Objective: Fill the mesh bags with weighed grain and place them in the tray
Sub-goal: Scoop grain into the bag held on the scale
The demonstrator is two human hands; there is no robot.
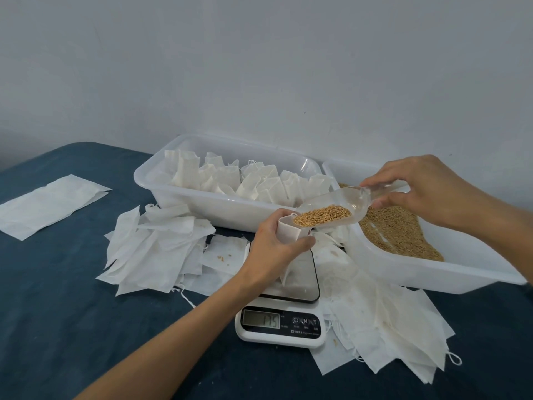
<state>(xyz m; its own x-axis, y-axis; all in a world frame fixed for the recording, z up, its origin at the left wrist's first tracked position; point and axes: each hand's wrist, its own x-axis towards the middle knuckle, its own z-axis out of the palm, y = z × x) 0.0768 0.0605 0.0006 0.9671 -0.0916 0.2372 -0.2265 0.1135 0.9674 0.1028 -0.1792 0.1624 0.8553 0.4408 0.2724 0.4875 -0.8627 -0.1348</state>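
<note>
- Head view: flat empty bags (52, 203) are spread at the left of the blue counter (57, 313), seemingly kept within reach.
- Filled bags are stood upright in the tray (150, 180).
- An open mesh bag (288, 230) is gripped by the left hand (274, 249) above the scale (281, 324), its mouth held wide.
- A clear scoop (328, 212) of grain is pinched by the right hand (418, 189) and tipped toward that mouth.
- Loose grain is kept in the bin (461, 272) at right.

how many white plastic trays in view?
2: one tray at centre rear holding filled bags, one tray to its right holding loose grain. Both sit against the wall.
</note>
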